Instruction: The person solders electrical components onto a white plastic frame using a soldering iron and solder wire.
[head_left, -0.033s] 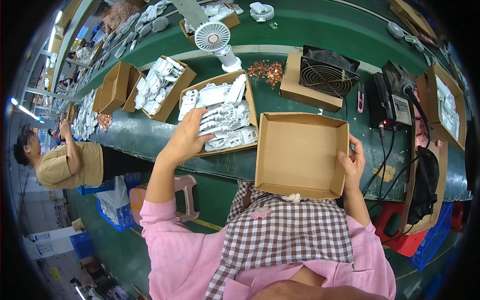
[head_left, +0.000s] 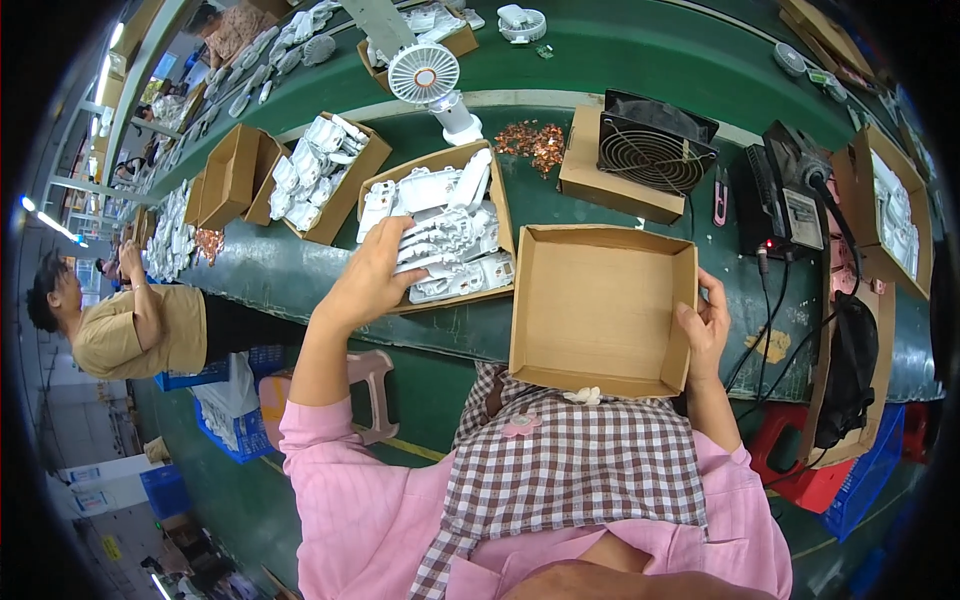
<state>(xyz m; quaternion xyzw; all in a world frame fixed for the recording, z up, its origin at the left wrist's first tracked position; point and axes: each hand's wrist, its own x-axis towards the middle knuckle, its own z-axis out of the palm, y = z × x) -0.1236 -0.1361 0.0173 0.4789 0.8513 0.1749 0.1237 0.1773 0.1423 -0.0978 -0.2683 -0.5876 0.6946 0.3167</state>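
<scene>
My left hand (head_left: 375,272) is closed on a stack of white plastic housing parts (head_left: 450,235), thumb on the near side and fingers over the far side. These parts lie in a cardboard box (head_left: 508,215) on the green workbench. My right hand (head_left: 708,325) grips the right wall of a shallow cardboard box (head_left: 600,300) with nothing in it, its thumb on the inner side and its fingers outside. That box is at the bench's front edge, close against my checked apron, right beside the filled one.
Behind stand a small white fan (head_left: 425,75), a heap of copper-coloured bits (head_left: 533,145) and a black fan (head_left: 655,150) on a carton. To the right are a black power unit (head_left: 790,205) with cables and a pink cutter (head_left: 721,200). A person (head_left: 135,320) stands at left.
</scene>
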